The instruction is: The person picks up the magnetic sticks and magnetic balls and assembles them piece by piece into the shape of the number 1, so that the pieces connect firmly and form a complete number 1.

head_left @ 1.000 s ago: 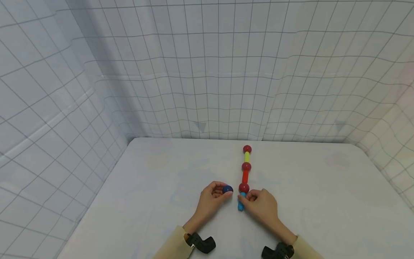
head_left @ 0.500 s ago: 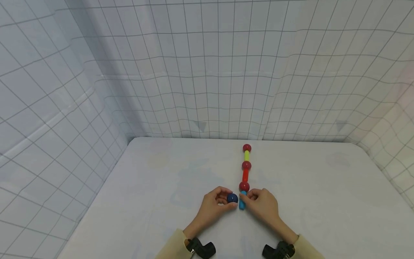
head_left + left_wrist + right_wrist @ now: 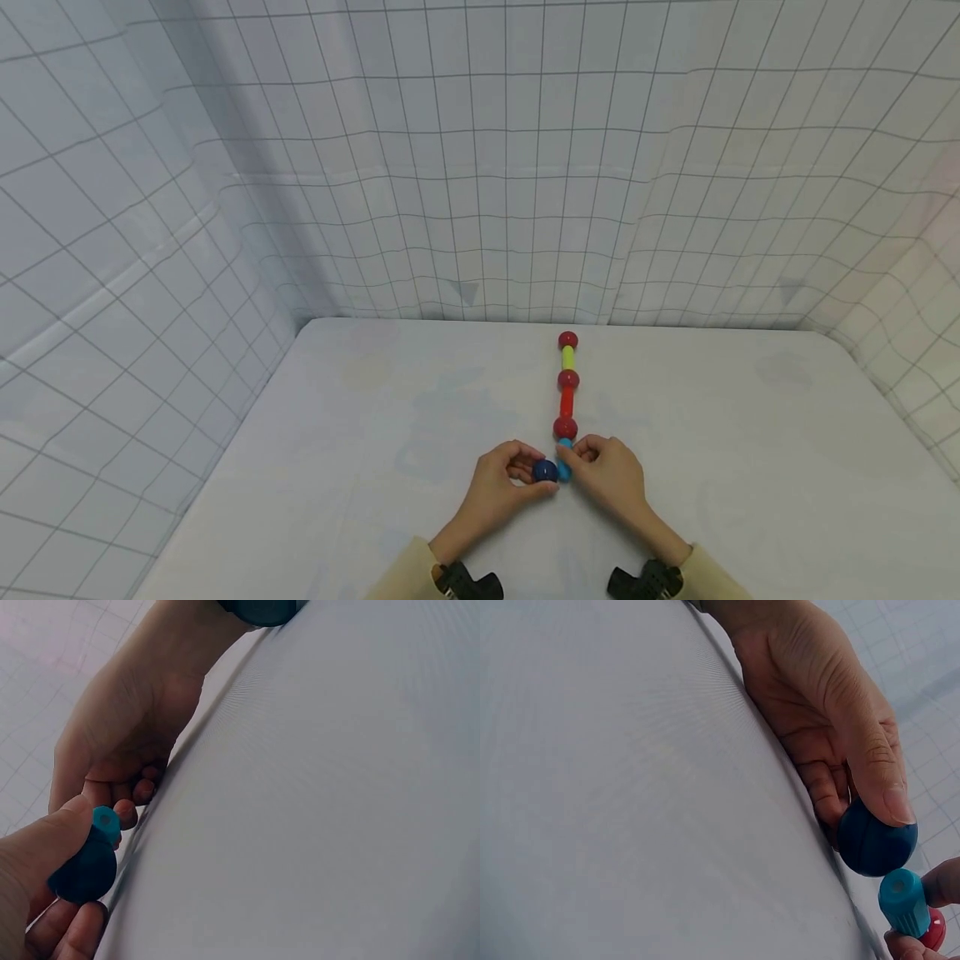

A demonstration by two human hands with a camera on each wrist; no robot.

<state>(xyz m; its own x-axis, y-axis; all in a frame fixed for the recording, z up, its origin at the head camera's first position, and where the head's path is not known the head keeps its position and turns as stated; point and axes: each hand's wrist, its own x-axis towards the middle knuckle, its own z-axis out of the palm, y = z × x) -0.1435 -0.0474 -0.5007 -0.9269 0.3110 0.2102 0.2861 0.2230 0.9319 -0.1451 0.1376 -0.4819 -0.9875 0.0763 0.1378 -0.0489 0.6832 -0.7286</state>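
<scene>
My left hand (image 3: 497, 487) pinches a dark blue ball (image 3: 545, 471) between thumb and fingers. Right beside that ball is the near end of a light blue rod (image 3: 565, 470), gripped by my right hand (image 3: 613, 477). In the right wrist view the rod (image 3: 904, 900) is ribbed, with a small round dot in its end face, and the ball (image 3: 877, 838) is close to that end. The rod's far end meets a red ball (image 3: 566, 428). Onward in line run a red rod (image 3: 566, 403), a second red ball (image 3: 568, 379), a yellow-green rod (image 3: 567, 358) and a third red ball (image 3: 567, 340).
A white-covered table (image 3: 360, 400) lies under both hands. White curtains with a grid pattern (image 3: 480, 167) hang behind its far edge and along both sides. Each wrist wears a black camera mount, such as the left mount (image 3: 472, 582).
My left hand has brought the dark blue ball nearer and rightward, up to the light blue rod's near end. The chain has straightened and shifted slightly away; my right hand kept its grip.
</scene>
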